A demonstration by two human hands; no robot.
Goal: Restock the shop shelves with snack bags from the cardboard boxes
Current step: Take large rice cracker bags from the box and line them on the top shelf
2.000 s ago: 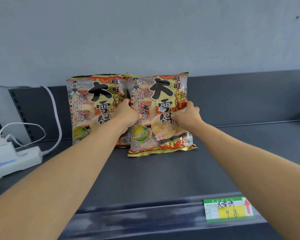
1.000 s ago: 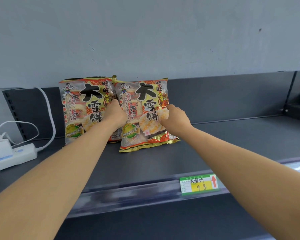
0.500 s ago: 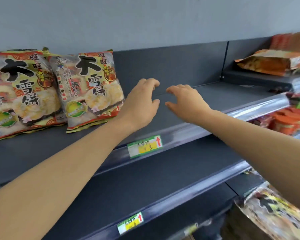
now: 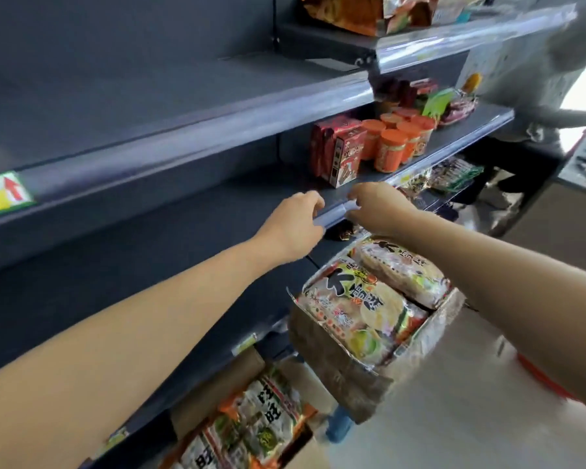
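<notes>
L hand (image 4: 293, 228) and R hand (image 4: 374, 208) are both out in front of the mid shelf (image 4: 217, 211), close together w/ a small gap btwn them, right at its clear front rail (image 4: 334, 213). Both hold nothing: fingers loosely curled, thumbs apart from the fingers. Can't tell if the fingertips touch the rail or are just in front of it. The snack bags (image 4: 356, 299) are in neither hand. They lie face up in an open cardboard box (image 4: 349, 377) below the hands and nearer the camera, directly under the R forearm and to the right of the L forearm, apart from the fingers. At least 2 bags show on top, one overlapping the other, w/ black characters on yellow-red print. A 2nd box (image 4: 214, 387) w/ more bags (image 4: 251, 421) sits lower still, near-left of the first, by the foot of the shelving. The upper shelf (image 4: 183, 96) carries a green/yellow price tag (image 4: 0, 198) w/ a red arrow on its rail at far left. Farther right along the shelving stand red cartons (image 4: 335, 150) and, just beside them, orange-lidded jars (image 4: 396, 143). A blurred person in grey (image 4: 538, 62) is at the far right end.
</notes>
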